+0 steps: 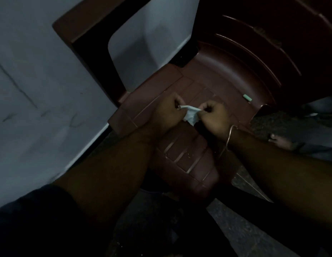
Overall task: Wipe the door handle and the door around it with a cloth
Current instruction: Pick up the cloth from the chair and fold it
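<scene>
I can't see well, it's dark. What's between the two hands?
In the head view, a small white cloth stretches between the left hand and right hand, both pinching it above the chair.

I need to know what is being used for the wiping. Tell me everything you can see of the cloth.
The cloth is a small, thin, pale white piece, crumpled and creased; whether it is fabric or tissue cannot be told. It is stretched between both hands above the seat of a dark red plastic chair: the left hand pinches one twisted end, the right hand pinches the other, and a loose flap hangs down between them. It does not appear to touch the chair.
</scene>
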{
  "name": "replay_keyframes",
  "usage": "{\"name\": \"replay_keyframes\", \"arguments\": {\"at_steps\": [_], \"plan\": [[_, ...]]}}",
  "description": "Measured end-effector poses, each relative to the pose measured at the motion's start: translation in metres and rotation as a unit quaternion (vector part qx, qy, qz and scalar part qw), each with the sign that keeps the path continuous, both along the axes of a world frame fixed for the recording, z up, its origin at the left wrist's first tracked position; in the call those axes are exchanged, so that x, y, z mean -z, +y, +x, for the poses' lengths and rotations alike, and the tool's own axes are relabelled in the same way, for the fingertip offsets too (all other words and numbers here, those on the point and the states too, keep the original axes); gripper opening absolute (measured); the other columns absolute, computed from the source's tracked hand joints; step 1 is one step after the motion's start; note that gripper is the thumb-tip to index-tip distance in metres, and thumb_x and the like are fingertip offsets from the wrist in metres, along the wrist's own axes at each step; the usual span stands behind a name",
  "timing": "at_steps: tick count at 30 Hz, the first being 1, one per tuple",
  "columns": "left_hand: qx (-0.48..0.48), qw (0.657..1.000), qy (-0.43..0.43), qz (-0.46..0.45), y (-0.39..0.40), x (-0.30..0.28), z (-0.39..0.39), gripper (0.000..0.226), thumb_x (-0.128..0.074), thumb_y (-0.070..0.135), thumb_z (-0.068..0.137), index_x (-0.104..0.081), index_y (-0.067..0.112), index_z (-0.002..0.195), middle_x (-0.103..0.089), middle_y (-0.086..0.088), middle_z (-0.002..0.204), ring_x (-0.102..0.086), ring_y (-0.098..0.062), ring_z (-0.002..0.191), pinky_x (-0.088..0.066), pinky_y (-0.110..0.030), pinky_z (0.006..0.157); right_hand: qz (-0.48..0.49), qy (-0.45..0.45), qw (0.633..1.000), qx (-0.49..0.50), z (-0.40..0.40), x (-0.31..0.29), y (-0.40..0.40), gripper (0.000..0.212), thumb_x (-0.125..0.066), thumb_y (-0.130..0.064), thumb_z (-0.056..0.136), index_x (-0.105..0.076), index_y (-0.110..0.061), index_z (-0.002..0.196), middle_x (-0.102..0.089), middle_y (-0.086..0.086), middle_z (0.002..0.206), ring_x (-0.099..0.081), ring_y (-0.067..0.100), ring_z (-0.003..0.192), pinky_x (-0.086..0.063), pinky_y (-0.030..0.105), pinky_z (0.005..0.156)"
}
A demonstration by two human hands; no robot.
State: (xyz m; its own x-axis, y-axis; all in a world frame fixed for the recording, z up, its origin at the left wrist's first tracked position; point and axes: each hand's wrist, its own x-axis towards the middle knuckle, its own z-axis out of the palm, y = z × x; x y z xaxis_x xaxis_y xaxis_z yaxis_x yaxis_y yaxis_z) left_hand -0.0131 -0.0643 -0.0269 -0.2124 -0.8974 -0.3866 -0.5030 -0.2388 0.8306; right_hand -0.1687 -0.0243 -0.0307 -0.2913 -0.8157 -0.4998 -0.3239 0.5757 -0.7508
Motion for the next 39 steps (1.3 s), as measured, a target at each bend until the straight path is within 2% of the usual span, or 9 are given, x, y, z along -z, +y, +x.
{"name": "replay_keyframes", "arguments": {"at_steps": [3, 7, 10, 20, 26, 29, 33, 37, 39], "plan": [[-0.116, 0.981, 0.119, 0.098, 0.009, -0.011, 0.006, 0.023, -0.071, -0.002, 0.080, -0.063, 0.009, 0.099, -0.070, -0.015, 0.095, -0.069, -0.024, 0.087, -0.058, -0.034, 0.077, 0.000, -0.159, 0.982, 0.099, 0.006, -0.013, 0.001, 0.021, -0.061, 0.009, 0.077, -0.063, -0.012, 0.080, -0.061, 0.001, 0.059, -0.059, 0.020, 0.053, -0.050, 0.033, 0.054], [-0.181, 0.928, 0.272, 0.177, 0.021, -0.038, 0.023, 0.028, -0.067, -0.005, 0.085, -0.062, -0.003, 0.112, -0.067, -0.026, 0.106, -0.067, -0.037, 0.095, -0.055, -0.048, 0.088, 0.020, -0.357, 0.927, 0.118, 0.021, -0.042, 0.002, 0.011, -0.066, 0.004, 0.085, -0.065, -0.005, 0.092, -0.069, 0.013, 0.087, -0.069, 0.022, 0.073, -0.061, 0.032, 0.064], [-0.226, 0.905, 0.319, 0.166, 0.033, -0.067, 0.040, 0.020, -0.061, 0.000, 0.091, -0.060, -0.010, 0.109, -0.066, -0.027, 0.098, -0.067, -0.033, 0.086, -0.056, -0.043, 0.079, 0.040, -0.416, 0.902, 0.109, 0.039, -0.070, -0.002, 0.007, -0.060, 0.002, 0.090, -0.061, -0.004, 0.094, -0.065, 0.019, 0.097, -0.067, 0.026, 0.083, -0.062, 0.034, 0.069], [-0.447, 0.842, 0.301, -0.008, 0.093, -0.241, 0.152, 0.023, -0.068, 0.005, 0.088, -0.058, 0.012, 0.107, -0.065, -0.014, 0.101, -0.068, -0.026, 0.085, -0.059, -0.047, 0.078, -0.017, -0.401, 0.913, -0.080, 0.154, -0.243, 0.001, 0.026, -0.067, 0.012, 0.080, -0.061, -0.008, 0.095, -0.069, 0.011, 0.083, -0.068, 0.020, 0.069, -0.060, 0.031, 0.064], [-0.529, 0.799, 0.253, -0.134, 0.162, -0.363, 0.219, 0.037, -0.068, -0.011, 0.081, -0.056, 0.012, 0.107, -0.064, -0.015, 0.097, -0.065, -0.024, 0.079, -0.057, -0.036, 0.073, -0.054, -0.398, 0.894, -0.200, 0.242, -0.362, 0.030, 0.022, -0.069, 0.012, 0.079, -0.059, -0.008, 0.082, -0.065, 0.012, 0.075, -0.066, 0.019, 0.062, -0.057, 0.029, 0.059], [-0.581, 0.765, 0.225, -0.165, 0.198, -0.414, 0.243, 0.032, -0.069, -0.010, 0.080, -0.060, 0.014, 0.098, -0.068, -0.014, 0.093, -0.068, -0.018, 0.071, -0.059, -0.030, 0.066, -0.105, -0.343, 0.893, -0.273, 0.287, -0.413, 0.055, 0.021, -0.069, 0.011, 0.078, -0.062, -0.002, 0.092, -0.064, 0.011, 0.079, -0.064, 0.021, 0.069, -0.056, 0.033, 0.067], [-0.643, 0.712, 0.176, -0.222, 0.250, -0.467, 0.272, 0.024, -0.070, -0.004, 0.081, -0.063, 0.018, 0.089, -0.069, -0.008, 0.086, -0.067, -0.019, 0.074, -0.057, -0.029, 0.065, -0.205, -0.285, 0.862, -0.366, 0.344, -0.471, 0.107, 0.012, -0.070, 0.002, 0.079, -0.067, -0.010, 0.083, -0.065, 0.002, 0.070, -0.062, 0.012, 0.062, -0.054, 0.029, 0.057], [-0.680, 0.669, 0.135, -0.268, 0.299, -0.505, 0.290, 0.019, -0.073, 0.006, 0.082, -0.064, 0.022, 0.088, -0.069, -0.008, 0.090, -0.065, -0.019, 0.080, -0.052, -0.030, 0.068, -0.280, -0.265, 0.813, -0.436, 0.385, -0.514, 0.165, 0.010, -0.072, -0.010, 0.078, -0.066, -0.018, 0.080, -0.067, 0.000, 0.070, -0.064, 0.017, 0.062, -0.055, 0.032, 0.055], [-0.701, 0.640, 0.139, -0.282, 0.320, -0.520, 0.297, 0.016, -0.070, 0.006, 0.085, -0.063, 0.019, 0.091, -0.069, -0.014, 0.093, -0.065, -0.024, 0.082, -0.054, -0.035, 0.069, -0.302, -0.278, 0.784, -0.465, 0.401, -0.530, 0.191, 0.013, -0.070, -0.009, 0.079, -0.066, -0.020, 0.081, -0.068, -0.004, 0.072, -0.064, 0.010, 0.064, -0.053, 0.024, 0.056]]}}
